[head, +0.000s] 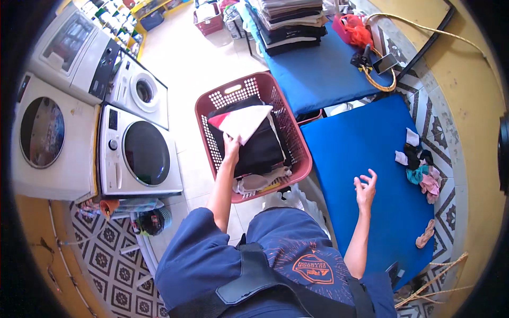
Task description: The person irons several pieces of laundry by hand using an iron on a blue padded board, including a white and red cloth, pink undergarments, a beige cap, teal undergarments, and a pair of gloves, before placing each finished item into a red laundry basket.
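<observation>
In the head view, my left hand (232, 148) grips the near corner of a folded white and pink cloth (246, 121) over a maroon plastic laundry basket (306, 161). Beneath that cloth, dark folded clothes (260, 153) fill much of the basket, and a whitish, partly sheer garment (258, 182) lies at its near end. My right hand (365, 191) is raised above the blue padded table (370, 147), its fingers apart and holding nothing.
Small crumpled garments (421, 171) lie along the table's right edge, a beige one (425, 234) nearer. A tall stack of folded clothes (292, 24) stands on the farther blue surface, with a phone (385, 63) to its right. Front-loading machines (139, 151) line the left side.
</observation>
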Action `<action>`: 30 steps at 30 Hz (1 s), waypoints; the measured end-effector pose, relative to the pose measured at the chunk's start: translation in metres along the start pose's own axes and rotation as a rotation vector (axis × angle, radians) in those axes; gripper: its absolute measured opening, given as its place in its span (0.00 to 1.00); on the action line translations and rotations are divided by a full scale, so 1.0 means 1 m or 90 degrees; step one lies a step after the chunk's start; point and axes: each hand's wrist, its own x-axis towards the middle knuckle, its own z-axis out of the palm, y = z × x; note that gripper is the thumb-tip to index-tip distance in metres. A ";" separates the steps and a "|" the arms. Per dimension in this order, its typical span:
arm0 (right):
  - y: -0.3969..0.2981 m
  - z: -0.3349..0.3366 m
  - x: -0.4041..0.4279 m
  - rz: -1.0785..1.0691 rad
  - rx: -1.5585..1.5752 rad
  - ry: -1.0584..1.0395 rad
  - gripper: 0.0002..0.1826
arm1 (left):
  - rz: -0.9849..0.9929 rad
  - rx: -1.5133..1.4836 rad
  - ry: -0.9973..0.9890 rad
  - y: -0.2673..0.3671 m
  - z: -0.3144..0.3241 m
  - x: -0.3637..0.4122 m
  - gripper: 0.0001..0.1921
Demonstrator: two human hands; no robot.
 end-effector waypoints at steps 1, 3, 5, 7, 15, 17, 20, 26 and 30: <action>0.006 0.003 -0.006 0.012 -0.030 0.007 0.35 | 0.000 -0.039 0.001 -0.013 -0.008 0.005 0.35; 0.024 0.008 -0.018 0.054 -0.055 0.012 0.35 | 0.008 0.028 0.012 -0.024 -0.024 0.013 0.32; 0.047 -0.002 -0.035 0.127 -0.050 0.044 0.33 | 0.108 0.266 0.136 -0.022 -0.039 0.005 0.29; 0.073 -0.019 -0.042 0.140 -0.096 0.079 0.20 | 0.269 0.376 0.166 -0.006 -0.040 -0.002 0.26; 0.139 -0.127 0.048 0.176 -0.084 0.274 0.09 | 0.403 0.343 0.034 0.026 0.070 -0.036 0.30; 0.152 -0.154 0.087 0.113 -0.160 0.395 0.06 | 0.339 0.283 -0.113 0.023 0.126 -0.045 0.28; 0.170 -0.195 0.139 0.068 -0.240 0.533 0.08 | 0.369 0.283 -0.329 0.001 0.217 -0.087 0.25; 0.216 -0.281 0.174 0.041 -0.385 0.503 0.26 | 0.328 0.456 -0.688 -0.065 0.370 -0.221 0.15; 0.221 -0.309 0.146 -0.031 -0.427 0.339 0.14 | 0.295 0.425 -0.927 -0.116 0.453 -0.301 0.11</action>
